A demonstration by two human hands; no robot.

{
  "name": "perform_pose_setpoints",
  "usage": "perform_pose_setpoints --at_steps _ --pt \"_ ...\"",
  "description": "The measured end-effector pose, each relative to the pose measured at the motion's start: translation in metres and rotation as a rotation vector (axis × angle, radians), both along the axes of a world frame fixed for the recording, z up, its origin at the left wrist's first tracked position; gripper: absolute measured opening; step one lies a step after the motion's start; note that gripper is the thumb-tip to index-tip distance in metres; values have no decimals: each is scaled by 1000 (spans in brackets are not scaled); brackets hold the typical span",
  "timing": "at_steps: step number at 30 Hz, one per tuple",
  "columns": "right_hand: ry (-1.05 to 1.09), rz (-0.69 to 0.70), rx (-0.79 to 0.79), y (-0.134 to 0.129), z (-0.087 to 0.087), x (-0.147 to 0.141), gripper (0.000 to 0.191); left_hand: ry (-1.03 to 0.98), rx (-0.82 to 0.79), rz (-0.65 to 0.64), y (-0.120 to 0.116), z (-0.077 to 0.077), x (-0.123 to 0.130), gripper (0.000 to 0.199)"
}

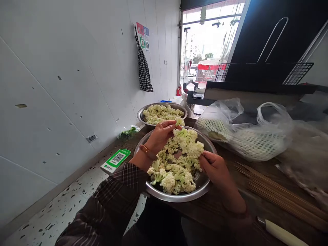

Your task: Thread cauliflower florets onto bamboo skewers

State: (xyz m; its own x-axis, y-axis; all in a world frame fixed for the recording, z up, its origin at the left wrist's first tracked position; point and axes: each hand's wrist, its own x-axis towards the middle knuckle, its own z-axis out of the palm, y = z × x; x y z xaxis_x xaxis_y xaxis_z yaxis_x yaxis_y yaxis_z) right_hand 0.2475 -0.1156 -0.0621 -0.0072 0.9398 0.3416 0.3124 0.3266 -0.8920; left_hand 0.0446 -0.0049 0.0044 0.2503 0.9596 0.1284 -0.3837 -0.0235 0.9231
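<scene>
Over the steel bowl (176, 198) of cauliflower florets (176, 179), both my hands are raised close together. My left hand (158, 138) pinches a small cauliflower floret (180, 121) between thumb and fingers. A row of larger pieces (188, 140) hangs between the two hands. The closed fingers of my right hand (215, 168) grip the lower right end of that row, at a cauliflower floret (196, 149). I cannot make out whether a stick runs through the pieces.
Behind stands a second bowl (139, 115) of florets. At right lie a plastic bag (258, 141) of net-wrapped produce, bamboo skewers (279, 194) and a pale-handled knife (282, 234). A green QR-code card (116, 160) lies at left near the wall (64, 102).
</scene>
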Motion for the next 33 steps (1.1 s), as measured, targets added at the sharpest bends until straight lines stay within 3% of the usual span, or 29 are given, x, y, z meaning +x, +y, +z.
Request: perform_pose_setpoints --at_steps 7,23,33 --pt "2 -26 -21 0 -4 1 42 -14 62 -28 -2 -1 -6 32" --pt "-2 -17 -81 -2 -7 4 45 92 162 46 -1 -4 -12 29" --pt "34 -19 -78 -2 -9 2 46 77 228 212 2 -2 -7 25"
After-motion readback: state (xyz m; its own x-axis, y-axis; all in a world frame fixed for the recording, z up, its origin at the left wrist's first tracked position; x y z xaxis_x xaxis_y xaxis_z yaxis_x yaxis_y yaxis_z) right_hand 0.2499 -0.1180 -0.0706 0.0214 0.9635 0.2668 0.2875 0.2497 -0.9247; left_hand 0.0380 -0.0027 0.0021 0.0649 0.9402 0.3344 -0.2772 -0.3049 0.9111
